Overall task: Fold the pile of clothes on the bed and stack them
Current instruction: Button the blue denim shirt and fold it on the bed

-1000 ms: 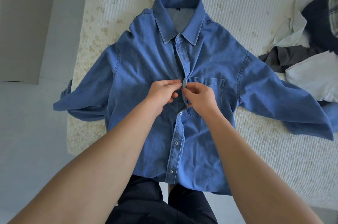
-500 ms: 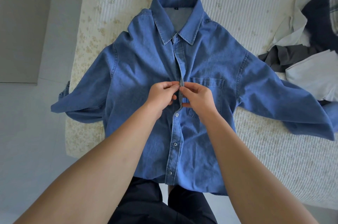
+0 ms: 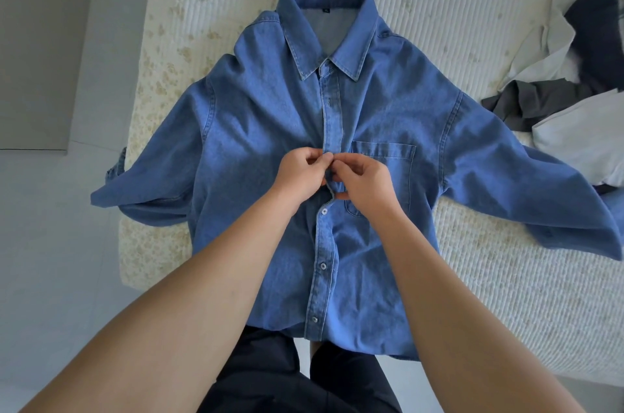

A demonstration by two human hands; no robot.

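Head view: both hands' pinch on denim shirt [image 3: 263, 149] placket unchanged.

Blue denim shirt [image 3: 256, 129] (white buttons [image 3: 324, 211]) on cream ribbed bedspread [image 3: 439, 0].

My left hand [image 3: 299, 173] and right hand [image 3: 363, 181] meet, fingertips pinched together, forearms stretched forward and converging.
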